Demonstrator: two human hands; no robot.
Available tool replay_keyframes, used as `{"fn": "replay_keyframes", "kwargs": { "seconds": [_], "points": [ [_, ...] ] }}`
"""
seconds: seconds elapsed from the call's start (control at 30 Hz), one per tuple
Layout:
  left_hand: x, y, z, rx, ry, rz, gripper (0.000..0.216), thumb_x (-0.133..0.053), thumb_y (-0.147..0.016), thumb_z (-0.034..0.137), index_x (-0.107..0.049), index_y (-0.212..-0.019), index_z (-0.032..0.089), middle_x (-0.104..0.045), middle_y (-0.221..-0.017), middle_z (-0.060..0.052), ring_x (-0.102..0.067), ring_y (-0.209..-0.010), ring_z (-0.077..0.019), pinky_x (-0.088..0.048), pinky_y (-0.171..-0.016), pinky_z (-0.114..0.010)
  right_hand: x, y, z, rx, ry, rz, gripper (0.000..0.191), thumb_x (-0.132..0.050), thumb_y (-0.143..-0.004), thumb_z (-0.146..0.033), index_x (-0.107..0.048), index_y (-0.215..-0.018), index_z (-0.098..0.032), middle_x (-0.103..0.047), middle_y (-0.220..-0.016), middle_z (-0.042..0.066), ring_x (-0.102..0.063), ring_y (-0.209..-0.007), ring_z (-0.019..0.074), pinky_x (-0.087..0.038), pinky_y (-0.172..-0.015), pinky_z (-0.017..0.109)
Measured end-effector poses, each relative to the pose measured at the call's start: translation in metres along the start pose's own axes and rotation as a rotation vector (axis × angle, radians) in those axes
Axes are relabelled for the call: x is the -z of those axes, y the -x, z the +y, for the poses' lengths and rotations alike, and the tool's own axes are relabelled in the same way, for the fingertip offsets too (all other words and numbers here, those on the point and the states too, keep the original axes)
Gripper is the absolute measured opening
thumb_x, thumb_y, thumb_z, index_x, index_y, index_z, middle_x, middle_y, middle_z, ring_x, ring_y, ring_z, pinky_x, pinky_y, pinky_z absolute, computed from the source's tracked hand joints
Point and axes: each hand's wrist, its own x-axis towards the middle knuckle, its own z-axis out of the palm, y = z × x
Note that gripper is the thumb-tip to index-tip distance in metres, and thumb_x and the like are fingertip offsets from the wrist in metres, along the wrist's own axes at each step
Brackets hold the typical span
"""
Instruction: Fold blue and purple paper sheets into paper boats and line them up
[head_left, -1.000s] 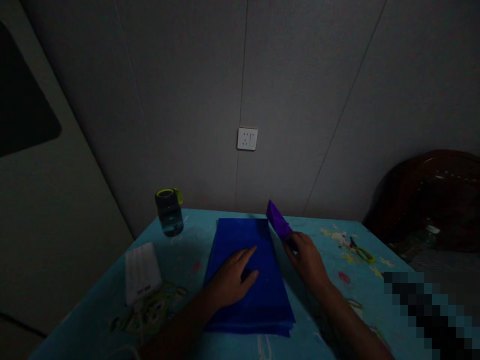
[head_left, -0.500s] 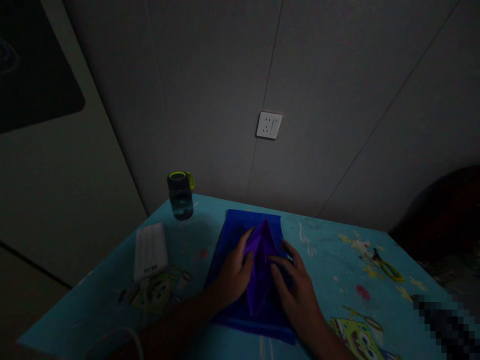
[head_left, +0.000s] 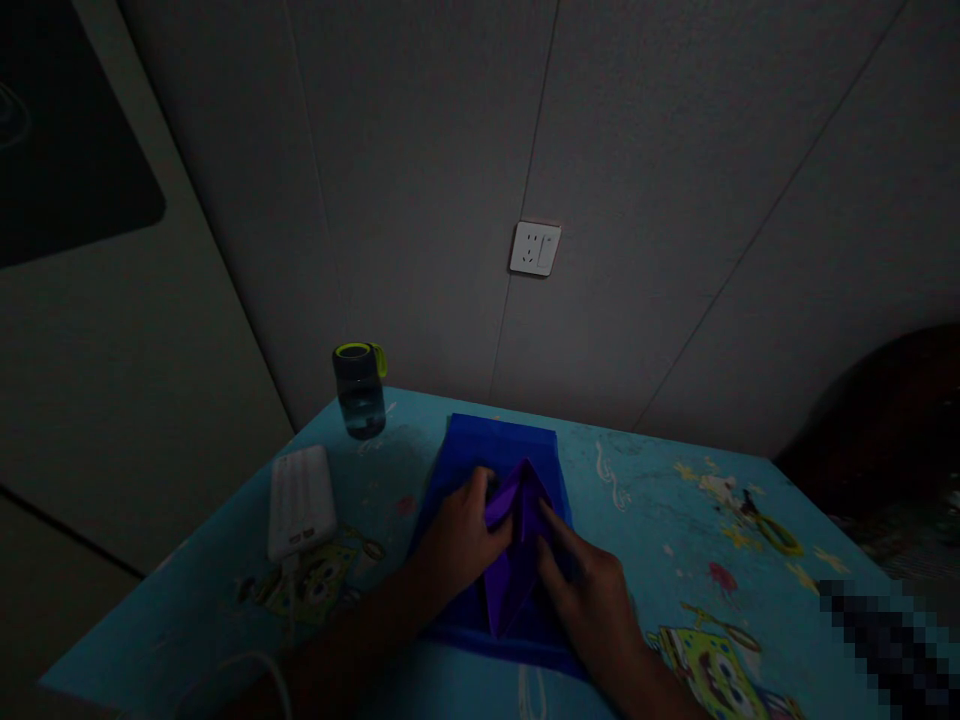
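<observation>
Between my two hands is a folded purple paper piece [head_left: 510,570], opened up like a boat with a pointed far tip and a pointed near tip. My left hand [head_left: 469,535] grips its left wall, thumb inside and fingers outside. On the other side, my right hand [head_left: 589,590] pinches the right wall between thumb and fingers. Blue sheets [head_left: 499,440] lie flat on the table beneath the purple piece and both hands. The outer fingers of both hands are partly hidden in the dim light.
A dark bottle with a lime-green lid ring [head_left: 361,390] stands at the back left. Nearer, a white power bank [head_left: 301,500] has a cable plugged in. Yellow-green-handled scissors [head_left: 776,535] lie at right on the cartoon-print tablecloth [head_left: 637,540]. A wall socket [head_left: 535,248] is above.
The purple paper's far tip has come down toward me, and its fold looks wider at the top. My right fingers have closed onto its right wall. The view has shifted slightly.
</observation>
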Motion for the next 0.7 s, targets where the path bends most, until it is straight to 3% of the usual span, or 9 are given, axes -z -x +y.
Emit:
{"fn": "replay_keyframes", "kwargs": {
  "seconds": [0.1, 0.27, 0.5, 0.7],
  "points": [
    [0.001, 0.002, 0.002, -0.029, -0.142, 0.052, 0.029, -0.062, -0.081, 0.029, -0.051, -0.106, 0.021, -0.070, -0.105, -0.012, -0.069, -0.096, -0.0284, -0.053, -0.083, -0.039, 0.000, 0.001, 0.001, 0.068, 0.056, 0.022, 0.046, -0.048, -0.092, -0.028, -0.057, -0.136, -0.019, -0.078, -0.101, 0.009, -0.074, -0.071, 0.0229, -0.060, -0.069, 0.034],
    [0.002, 0.006, 0.005, -0.080, -0.185, 0.078, 0.036, -0.054, -0.085, 0.029, -0.056, -0.118, 0.016, -0.073, -0.097, -0.013, -0.071, -0.084, -0.0264, -0.055, -0.076, -0.037, 0.008, -0.003, 0.003, 0.060, 0.040, 0.065, 0.044, -0.049, -0.092, -0.028, -0.059, -0.134, -0.021, -0.072, -0.118, 0.008, -0.073, -0.096, 0.0257, -0.060, -0.081, 0.037],
    [-0.002, 0.003, 0.003, -0.015, 0.227, 0.007, 0.044, -0.050, -0.089, 0.025, -0.058, -0.130, 0.015, -0.074, -0.106, -0.012, -0.071, -0.094, -0.0240, -0.055, -0.082, -0.033, 0.019, -0.011, 0.000, -0.057, -0.125, 0.196, 0.035, -0.049, -0.093, -0.038, -0.069, -0.115, -0.019, -0.073, -0.113, 0.010, -0.070, -0.098, 0.0263, -0.056, -0.087, 0.041],
    [-0.005, 0.007, 0.001, 0.035, 0.489, -0.146, 0.055, -0.054, -0.089, 0.029, -0.048, -0.141, 0.012, -0.070, -0.117, -0.014, -0.070, -0.096, -0.0226, -0.056, -0.081, -0.031, 0.021, -0.015, 0.002, -0.160, -0.204, 0.188, 0.038, -0.058, -0.087, -0.043, -0.060, -0.115, -0.017, -0.071, -0.095, 0.010, -0.065, -0.076, 0.0217, -0.055, -0.064, 0.031]
  ]
}}
